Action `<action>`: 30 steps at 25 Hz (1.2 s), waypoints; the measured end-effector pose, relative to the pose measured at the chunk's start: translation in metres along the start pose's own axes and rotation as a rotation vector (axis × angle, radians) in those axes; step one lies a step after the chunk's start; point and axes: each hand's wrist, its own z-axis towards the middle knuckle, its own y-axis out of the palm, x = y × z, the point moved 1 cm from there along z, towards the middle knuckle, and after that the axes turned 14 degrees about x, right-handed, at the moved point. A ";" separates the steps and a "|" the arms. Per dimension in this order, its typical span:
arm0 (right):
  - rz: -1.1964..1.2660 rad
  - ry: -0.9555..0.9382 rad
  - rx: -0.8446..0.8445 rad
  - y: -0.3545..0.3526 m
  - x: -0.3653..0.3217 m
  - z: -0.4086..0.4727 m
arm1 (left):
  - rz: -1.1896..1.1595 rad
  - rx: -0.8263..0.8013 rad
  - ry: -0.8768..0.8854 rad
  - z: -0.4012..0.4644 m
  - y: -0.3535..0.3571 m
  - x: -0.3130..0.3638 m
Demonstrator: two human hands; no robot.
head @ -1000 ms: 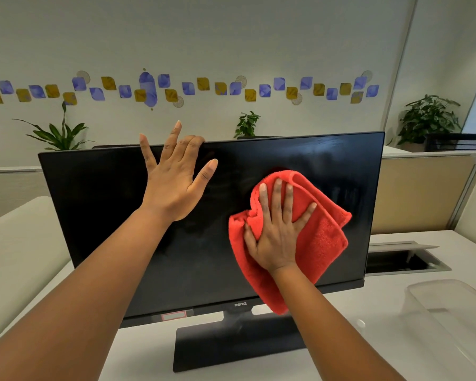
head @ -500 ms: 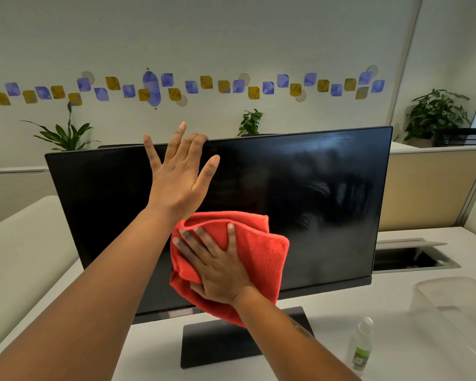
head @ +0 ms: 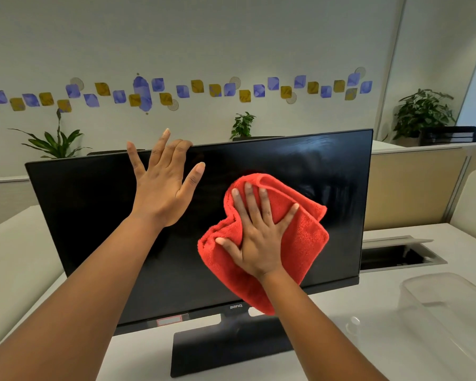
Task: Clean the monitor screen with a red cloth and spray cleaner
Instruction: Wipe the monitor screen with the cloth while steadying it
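Note:
A black monitor (head: 94, 215) stands on a white desk, its dark screen facing me. My left hand (head: 162, 188) rests flat against the upper middle of the screen, its fingertips hooked over the top edge. My right hand (head: 259, 235) presses a folded red cloth (head: 305, 243) flat onto the screen right of centre. The cloth's lower end hangs past the bottom bezel. Only the white cap of the spray bottle (head: 353, 323) shows, beside my right forearm. Faint wipe streaks mark the screen's upper right.
A clear plastic bin (head: 437, 306) sits on the white desk (head: 396, 353) at the right. An open cable hatch (head: 396, 254) lies behind it. The monitor's black base (head: 226, 345) stands at the front centre. Low partitions and potted plants (head: 421, 114) line the back.
My right hand has swept the red cloth from the lower middle of the screen up and to the right. My left hand has stayed on the top edge. The view has shifted slightly.

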 end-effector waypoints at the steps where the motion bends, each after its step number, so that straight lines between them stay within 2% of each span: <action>1: 0.015 0.019 0.001 -0.002 0.002 0.002 | 0.005 0.004 -0.002 0.000 0.000 0.000; 10: 0.151 0.147 0.055 0.001 -0.012 0.002 | 0.010 -0.005 -0.002 0.001 -0.002 0.001; 14: 0.032 0.117 0.126 0.007 -0.010 0.000 | 0.006 0.001 -0.003 0.001 0.000 0.001; 21: -0.073 0.057 0.130 0.011 0.003 -0.002 | 0.029 0.021 0.012 0.000 0.003 0.001; 26: -0.053 0.260 0.204 0.006 0.016 0.035 | 0.051 0.027 0.021 0.000 0.004 0.002; 30: -0.077 0.121 0.149 0.005 0.017 0.035 | 0.121 0.033 0.033 -0.003 0.003 0.001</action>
